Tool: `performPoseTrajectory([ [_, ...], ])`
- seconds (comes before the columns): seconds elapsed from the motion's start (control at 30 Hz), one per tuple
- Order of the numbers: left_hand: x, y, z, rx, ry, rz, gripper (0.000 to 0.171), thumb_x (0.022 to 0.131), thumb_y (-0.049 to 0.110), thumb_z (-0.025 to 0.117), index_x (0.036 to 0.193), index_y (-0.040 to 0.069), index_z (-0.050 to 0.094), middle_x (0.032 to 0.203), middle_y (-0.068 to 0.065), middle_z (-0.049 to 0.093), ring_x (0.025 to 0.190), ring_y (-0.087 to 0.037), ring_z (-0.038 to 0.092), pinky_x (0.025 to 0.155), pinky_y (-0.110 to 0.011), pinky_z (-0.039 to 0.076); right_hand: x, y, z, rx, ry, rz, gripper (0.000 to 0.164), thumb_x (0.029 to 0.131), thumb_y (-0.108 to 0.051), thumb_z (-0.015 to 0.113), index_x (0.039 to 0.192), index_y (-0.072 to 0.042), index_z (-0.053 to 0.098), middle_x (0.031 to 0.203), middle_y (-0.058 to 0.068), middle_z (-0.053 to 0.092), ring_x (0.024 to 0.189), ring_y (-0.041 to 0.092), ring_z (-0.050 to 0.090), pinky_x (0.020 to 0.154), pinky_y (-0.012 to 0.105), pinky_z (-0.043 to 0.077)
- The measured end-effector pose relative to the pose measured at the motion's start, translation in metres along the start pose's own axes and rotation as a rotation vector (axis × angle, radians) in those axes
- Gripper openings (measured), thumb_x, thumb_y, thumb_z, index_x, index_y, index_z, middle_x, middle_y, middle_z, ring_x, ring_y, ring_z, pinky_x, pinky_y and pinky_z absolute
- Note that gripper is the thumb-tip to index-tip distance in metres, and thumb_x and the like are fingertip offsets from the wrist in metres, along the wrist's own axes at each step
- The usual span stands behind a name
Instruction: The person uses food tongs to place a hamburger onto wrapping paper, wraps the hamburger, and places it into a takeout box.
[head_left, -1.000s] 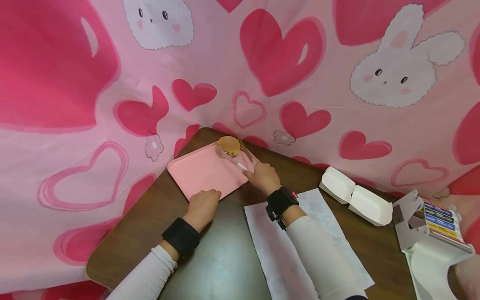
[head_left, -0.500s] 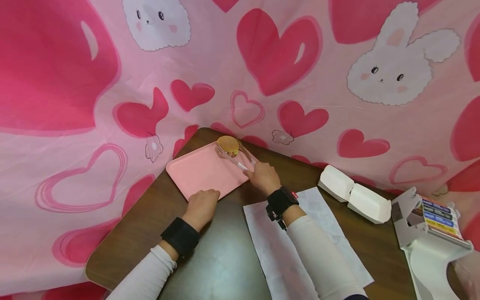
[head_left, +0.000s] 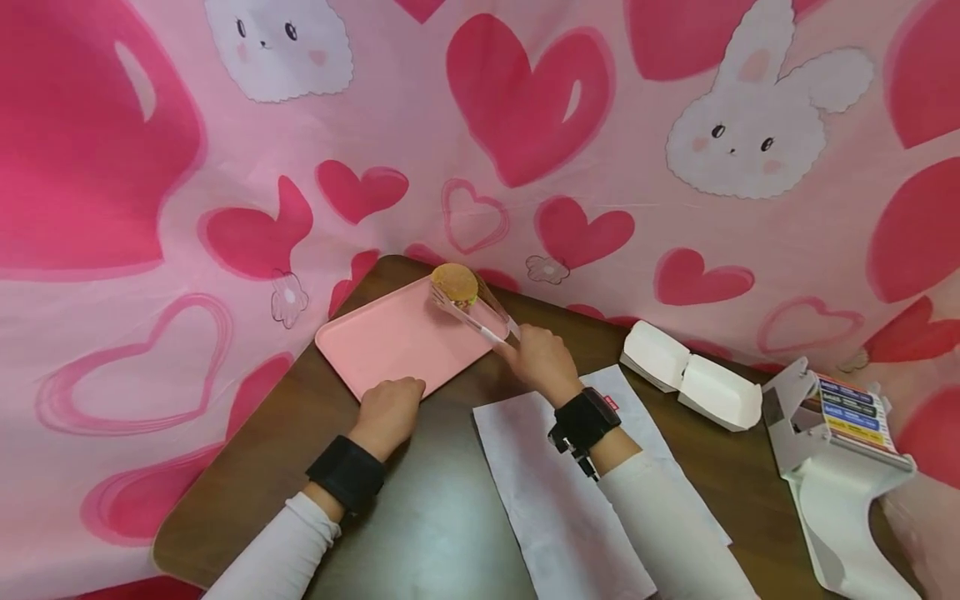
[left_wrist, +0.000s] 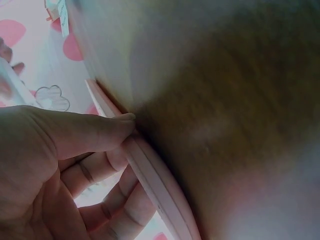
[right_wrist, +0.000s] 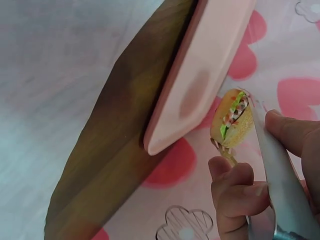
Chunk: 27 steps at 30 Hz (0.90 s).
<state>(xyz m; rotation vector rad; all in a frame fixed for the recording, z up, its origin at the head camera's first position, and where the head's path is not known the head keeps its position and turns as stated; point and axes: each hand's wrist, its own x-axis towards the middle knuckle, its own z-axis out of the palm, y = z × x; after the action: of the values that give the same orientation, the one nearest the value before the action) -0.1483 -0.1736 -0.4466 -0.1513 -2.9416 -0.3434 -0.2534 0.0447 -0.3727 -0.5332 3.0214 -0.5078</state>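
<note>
A sesame-bun burger (head_left: 454,285), showing lettuce and filling in the right wrist view, sits between the ends of a pair of tongs (head_left: 482,328). My right hand (head_left: 549,364) grips the tongs, thumb on one arm and fingers curled round the other. In the right wrist view the burger hangs off the surface of the pink tray (head_left: 390,350), past its corner; from the head it overlaps the tray's far right end. My left hand (head_left: 387,417) pinches the tray's near rim, thumb on one side and fingers on the other, as the left wrist view shows.
White paper (head_left: 540,483) lies on the wooden table (head_left: 225,508) under my right forearm. Farther right stand an opened white food box (head_left: 690,375) and a white holder (head_left: 787,433) with colourful labelled packs. A pink heart-print cloth (head_left: 420,125) hangs behind the table.
The head view has turned slightly right. My right hand, tongs and burger have moved right relative to the tray, and the burger looks a little higher. My left hand keeps its hold on the rim.
</note>
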Motion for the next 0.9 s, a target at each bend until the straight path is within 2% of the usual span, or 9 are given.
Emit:
performPoseTrajectory([
  [0.13, 0.000, -0.008, -0.002, -0.005, -0.021, -0.009, 0.017, 0.083, -0.009, 0.066, 0.080, 0.008, 0.065, 0.076, -0.011, 0.065, 0.068, -0.036, 0.064, 0.056, -0.049, 0.052, -0.019, 0.007, -0.010, 0.018, 0.031, -0.013, 0.040, 0.095, -0.045, 0.067, 0.098, -0.005, 0.064, 0.079, 0.009, 0.062, 0.074, 0.028, 0.062, 0.064, 0.043, 0.051],
  [0.27, 0.001, -0.017, -0.006, -0.016, -0.042, -0.019, 0.016, 0.082, -0.008, 0.068, 0.081, 0.008, 0.066, 0.076, -0.010, 0.065, 0.068, -0.036, 0.064, 0.056, -0.048, 0.052, -0.041, 0.013, -0.020, 0.034, 0.074, -0.051, 0.039, 0.093, -0.040, 0.071, 0.105, -0.004, 0.066, 0.079, 0.008, 0.064, 0.070, 0.025, 0.061, 0.061, 0.041, 0.053],
  [0.47, -0.001, -0.030, -0.008, -0.028, -0.048, -0.026, 0.016, 0.080, -0.007, 0.071, 0.081, 0.008, 0.066, 0.075, -0.010, 0.065, 0.067, -0.035, 0.063, 0.055, -0.047, 0.051, -0.075, 0.026, -0.030, 0.040, 0.108, -0.084, 0.039, 0.092, -0.035, 0.075, 0.112, -0.002, 0.067, 0.079, 0.005, 0.065, 0.066, 0.020, 0.059, 0.056, 0.034, 0.049],
  [0.63, -0.001, -0.036, -0.007, -0.034, -0.040, -0.020, 0.015, 0.082, -0.008, 0.069, 0.081, 0.007, 0.067, 0.074, -0.010, 0.064, 0.066, -0.035, 0.063, 0.055, -0.048, 0.050, -0.107, 0.042, -0.036, 0.035, 0.118, -0.064, 0.031, 0.091, -0.034, 0.076, 0.103, -0.007, 0.067, 0.072, 0.000, 0.060, 0.061, 0.015, 0.051, 0.052, 0.030, 0.042],
  [0.8, 0.000, -0.040, -0.010, -0.037, -0.043, -0.032, 0.014, 0.082, -0.008, 0.068, 0.082, 0.007, 0.068, 0.075, -0.011, 0.066, 0.067, -0.036, 0.063, 0.056, -0.049, 0.050, -0.139, 0.057, -0.039, 0.006, 0.182, -0.079, 0.024, 0.089, -0.031, 0.078, 0.094, -0.011, 0.065, 0.072, -0.003, 0.060, 0.060, 0.012, 0.050, 0.053, 0.031, 0.041],
  [0.9, 0.000, -0.043, -0.012, -0.035, -0.049, -0.040, 0.015, 0.083, -0.008, 0.066, 0.082, 0.007, 0.067, 0.076, -0.011, 0.066, 0.068, -0.037, 0.064, 0.056, -0.049, 0.050, -0.158, 0.066, -0.038, -0.007, 0.208, -0.069, 0.027, 0.088, -0.031, 0.079, 0.098, -0.009, 0.067, 0.074, -0.002, 0.062, 0.061, 0.010, 0.052, 0.054, 0.031, 0.042],
])
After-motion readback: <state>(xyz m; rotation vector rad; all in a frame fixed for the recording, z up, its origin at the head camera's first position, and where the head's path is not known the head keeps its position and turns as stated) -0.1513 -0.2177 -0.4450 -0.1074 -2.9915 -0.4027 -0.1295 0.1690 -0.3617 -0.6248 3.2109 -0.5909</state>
